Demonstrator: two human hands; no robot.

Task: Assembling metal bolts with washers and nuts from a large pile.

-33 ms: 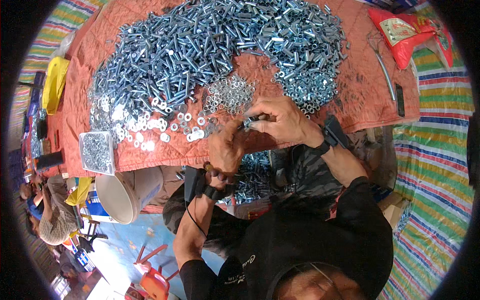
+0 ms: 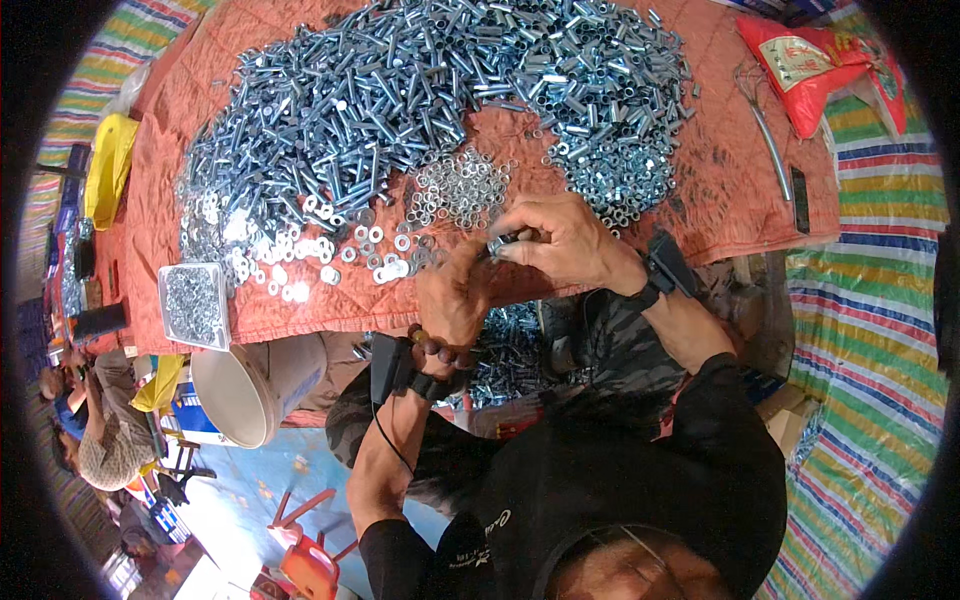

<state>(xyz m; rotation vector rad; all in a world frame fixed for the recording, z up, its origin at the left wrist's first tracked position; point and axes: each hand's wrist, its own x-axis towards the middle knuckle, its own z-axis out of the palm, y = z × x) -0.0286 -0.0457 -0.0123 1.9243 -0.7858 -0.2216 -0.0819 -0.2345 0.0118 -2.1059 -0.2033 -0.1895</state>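
My right hand (image 2: pixel 568 243) is closed in a pinch on a small metal fastener (image 2: pixel 505 240) at the table's near edge. Its exact kind is hidden by the fingers. Against the same piece, my left hand (image 2: pixel 452 295) is curled closed, its fingertips slightly smeared by motion. Just beyond the hands lies a heap of small spring washers (image 2: pixel 460 188). Flat washers (image 2: pixel 375 235) are scattered left of them. Nuts (image 2: pixel 615 190) are piled beyond my right hand. Farther back spread a large heap of bolts (image 2: pixel 350 120) and a heap of metal sleeves (image 2: pixel 590 75).
An orange cloth (image 2: pixel 725 200) covers the table. A clear box of small metal parts (image 2: pixel 195 305) stands at its left near corner, above a white bucket (image 2: pixel 235 395). A red bag (image 2: pixel 800 75), a wire whisk (image 2: pixel 768 130) and a phone (image 2: pixel 800 200) lie right.
My left hand turns very slightly at its fingertips, which look more smeared now. My right hand stays in place with its pinch.
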